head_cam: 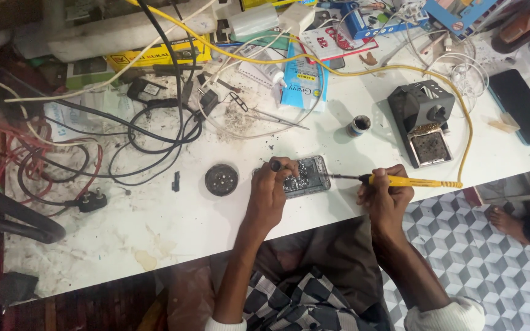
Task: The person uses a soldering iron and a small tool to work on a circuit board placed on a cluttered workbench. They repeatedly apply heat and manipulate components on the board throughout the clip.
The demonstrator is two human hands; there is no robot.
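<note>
**Yellow-handled iron on an opened phone: hazards noted**

Yellow soldering iron (400, 181) is pinched in the right hand (384, 199), fingers closed round the handle near the metal end; its tip touches the right edge of the opened phone (307, 176). The phone lies flat on the white desk (173, 227), near the front edge. Left hand (269, 193) rests on the phone's left side, its grip closed on a small dark tool (275, 165) at the top-left corner.

Risks, judged from this layout:
- Left fingers lie close to the heated spot; a slip of the tip across the board could burn them or bridge neighbouring parts.
- Yellow cord (467, 122) runs up to the right of the phone, past the iron stand (424, 122); a snag would jerk the tip.
- Round dark tin (221, 179) just left of the phone could be knocked.
- Black cables (154, 132) lie tangled well left of the phone, clear of the work.
</note>
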